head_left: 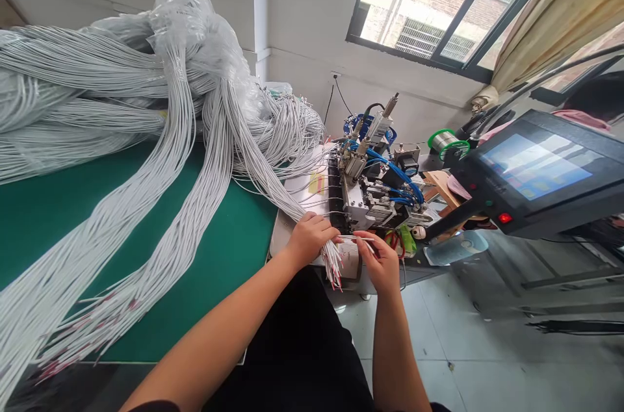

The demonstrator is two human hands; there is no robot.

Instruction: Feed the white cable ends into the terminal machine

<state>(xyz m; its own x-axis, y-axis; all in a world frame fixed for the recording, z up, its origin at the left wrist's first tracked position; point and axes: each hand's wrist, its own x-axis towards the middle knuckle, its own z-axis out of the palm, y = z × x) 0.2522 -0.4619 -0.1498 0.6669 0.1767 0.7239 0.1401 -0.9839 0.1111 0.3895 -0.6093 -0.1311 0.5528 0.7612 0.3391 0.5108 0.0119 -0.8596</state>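
A bundle of pale cables (pixel 275 190) slants across the middle of the frame, its long axis running from the heap (pixel 280 119) at upper left down to the right, into the left hand (pixel 312 238). That hand is closed round the bundle just below the centre; beyond it the loose ends fan out, their reddish tips (pixel 334 272) pointing down and slightly right.

From beside the left fingers, a thin pale strand (pixel 350 238) lies nearly level, pointing right, and the right hand (pixel 381 262) pinches its far end between thumb and fingers. It may be more than one strand; the view is too small to be sure.

The left hand hides the stretch of bundle in its grip, and the right fingers partly cover the strand's end. The machine (pixel 361 188) stands just above the hands. The monitor (pixel 541 171) is cut off at the right edge, its screen washed by glare.
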